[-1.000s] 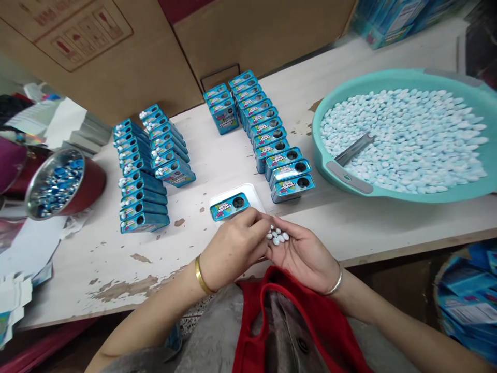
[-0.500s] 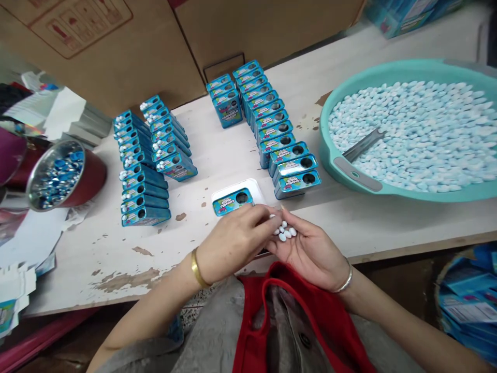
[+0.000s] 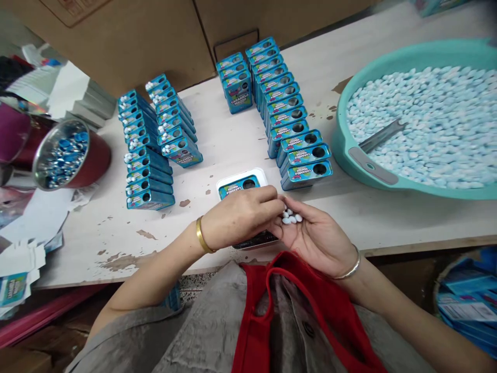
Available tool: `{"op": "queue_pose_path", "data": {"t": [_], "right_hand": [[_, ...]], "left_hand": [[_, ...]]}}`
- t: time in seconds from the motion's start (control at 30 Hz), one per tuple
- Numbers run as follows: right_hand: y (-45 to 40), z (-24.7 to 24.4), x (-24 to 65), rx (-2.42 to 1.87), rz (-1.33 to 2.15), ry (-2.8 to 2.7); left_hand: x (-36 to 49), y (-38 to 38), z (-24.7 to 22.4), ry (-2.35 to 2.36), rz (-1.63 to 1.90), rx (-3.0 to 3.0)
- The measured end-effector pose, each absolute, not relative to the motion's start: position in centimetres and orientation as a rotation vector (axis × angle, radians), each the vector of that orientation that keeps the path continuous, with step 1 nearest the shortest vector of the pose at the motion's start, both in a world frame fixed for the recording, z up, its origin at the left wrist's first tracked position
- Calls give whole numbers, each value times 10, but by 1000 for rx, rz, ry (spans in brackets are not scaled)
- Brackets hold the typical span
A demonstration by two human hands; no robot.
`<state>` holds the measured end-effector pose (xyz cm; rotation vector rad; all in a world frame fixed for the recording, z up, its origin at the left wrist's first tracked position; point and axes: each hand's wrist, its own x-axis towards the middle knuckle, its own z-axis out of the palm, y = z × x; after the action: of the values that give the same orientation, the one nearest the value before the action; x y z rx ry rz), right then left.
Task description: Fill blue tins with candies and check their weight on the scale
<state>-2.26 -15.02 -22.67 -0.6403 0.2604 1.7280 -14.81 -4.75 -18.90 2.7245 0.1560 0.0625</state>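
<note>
My right hand (image 3: 316, 233) is cupped palm up, holding several small white candies (image 3: 291, 217) in the palm and fingers. My left hand (image 3: 243, 215) reaches across with its fingers pinched together at those candies; its fingertips partly cover them, and what sits between them is hidden. Just behind my left hand, a blue candy tin (image 3: 237, 186) with a dark round opening lies on a low white-rimmed device (image 3: 261, 175) that looks like a small scale. Its dark front part shows below my left hand.
At right stands a turquoise basin (image 3: 344, 155) of white candies with a metal scoop (image 3: 382, 135) in it. Tins with dark openings (image 3: 306, 173) stand in rows behind. Left, tins topped with candies (image 3: 151, 199) stand near a metal pot (image 3: 81, 166) of small blue-silver pieces.
My head view has shifted, so the table's things sit higher and further right. My left fingers have closed further over the candies in my right palm.
</note>
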Motion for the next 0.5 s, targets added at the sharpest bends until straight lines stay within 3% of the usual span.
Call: {"op": "queue_pose_path", "data": {"t": [0.2, 0.37, 0.5], "right_hand": [[-153, -229, -20, -670, 1788, 270], [-158, -233, -17, -750, 1776, 247], [-164, -237, -12, -798, 1755, 250]], "left_hand": [[-165, -30, -181, 387, 262, 2689], [-166, -25, -184, 553, 223, 2767], [-171, -25, -181, 694, 438, 2678]]}}
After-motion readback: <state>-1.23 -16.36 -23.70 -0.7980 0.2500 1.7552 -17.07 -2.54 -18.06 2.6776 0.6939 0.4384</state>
